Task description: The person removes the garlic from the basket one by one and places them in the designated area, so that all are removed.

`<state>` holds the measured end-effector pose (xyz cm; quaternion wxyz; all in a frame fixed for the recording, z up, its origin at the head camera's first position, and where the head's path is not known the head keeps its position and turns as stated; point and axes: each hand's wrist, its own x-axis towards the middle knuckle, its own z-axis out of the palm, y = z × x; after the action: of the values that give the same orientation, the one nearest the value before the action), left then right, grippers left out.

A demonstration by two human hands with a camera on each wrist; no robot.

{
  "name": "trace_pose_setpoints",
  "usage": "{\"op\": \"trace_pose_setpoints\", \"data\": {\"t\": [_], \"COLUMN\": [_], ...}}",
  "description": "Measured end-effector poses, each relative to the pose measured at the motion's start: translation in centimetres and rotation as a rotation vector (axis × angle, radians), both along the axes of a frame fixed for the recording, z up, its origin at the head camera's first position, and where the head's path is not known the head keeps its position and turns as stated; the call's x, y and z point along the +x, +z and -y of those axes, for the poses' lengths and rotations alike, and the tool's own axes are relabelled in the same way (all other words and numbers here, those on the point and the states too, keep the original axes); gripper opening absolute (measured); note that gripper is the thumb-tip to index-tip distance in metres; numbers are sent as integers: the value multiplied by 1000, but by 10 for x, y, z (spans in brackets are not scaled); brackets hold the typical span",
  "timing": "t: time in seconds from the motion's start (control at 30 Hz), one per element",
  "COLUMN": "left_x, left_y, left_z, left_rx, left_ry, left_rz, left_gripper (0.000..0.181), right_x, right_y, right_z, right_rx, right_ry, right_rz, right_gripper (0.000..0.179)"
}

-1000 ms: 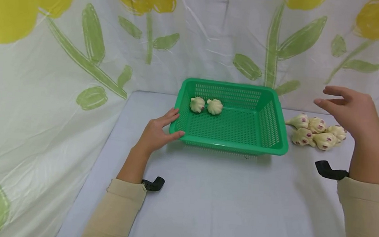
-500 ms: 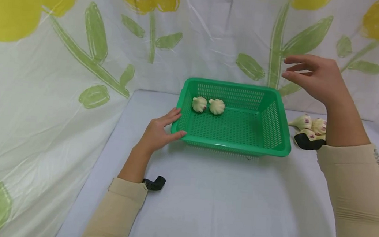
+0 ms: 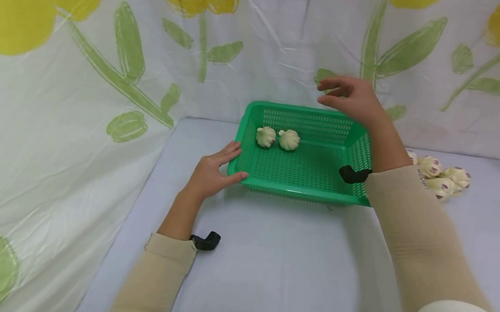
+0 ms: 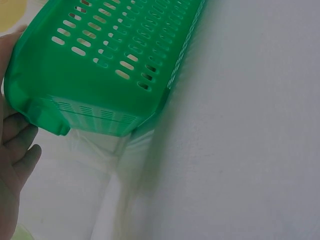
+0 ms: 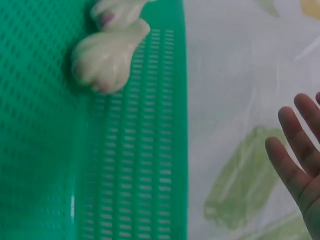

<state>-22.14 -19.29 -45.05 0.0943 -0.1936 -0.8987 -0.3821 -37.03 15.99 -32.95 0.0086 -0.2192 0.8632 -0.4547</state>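
A green plastic basket stands at the back of the table with two garlic bulbs, one bulb beside another bulb, in its left back part. My left hand holds the basket's front left corner, thumb on the rim and the other fingers along the left side. In the left wrist view, fingers show just below the rim. My right hand is raised above the basket's back right part, fingers apart and nothing in them. The right wrist view shows its spread fingers beyond the basket's edge.
More garlic bulbs lie in a pile right of the basket, partly hidden by the right sleeve. A white curtain printed with yellow flowers hangs behind the white-covered table.
My right hand has moved left from above the garlic pile to over the basket, rising and then lowering a little. The left hand keeps its place on the basket.
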Motion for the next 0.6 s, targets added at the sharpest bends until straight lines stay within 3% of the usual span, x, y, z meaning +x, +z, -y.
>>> {"op": "trace_pose_setpoints", "data": {"t": [0.1, 0.23, 0.3, 0.6], "left_x": [0, 0, -1, -3], "left_y": [1, -1, -1, -3], "left_z": [0, 0, 0, 2], "left_rx": [0, -1, -1, -12], "left_ry": [2, 1, -1, -1], "left_rz": [3, -8, -12, -28], "left_gripper": [69, 69, 69, 70], "right_x": [-6, -11, -14, -25], "right_y": [-9, -21, -26, -50], "right_z": [13, 30, 39, 50], "right_rx": [-106, -326, -383, -274], "right_ry": [55, 123, 135, 126], "right_rz": [66, 225, 291, 504], "right_gripper": [49, 48, 49, 57]}}
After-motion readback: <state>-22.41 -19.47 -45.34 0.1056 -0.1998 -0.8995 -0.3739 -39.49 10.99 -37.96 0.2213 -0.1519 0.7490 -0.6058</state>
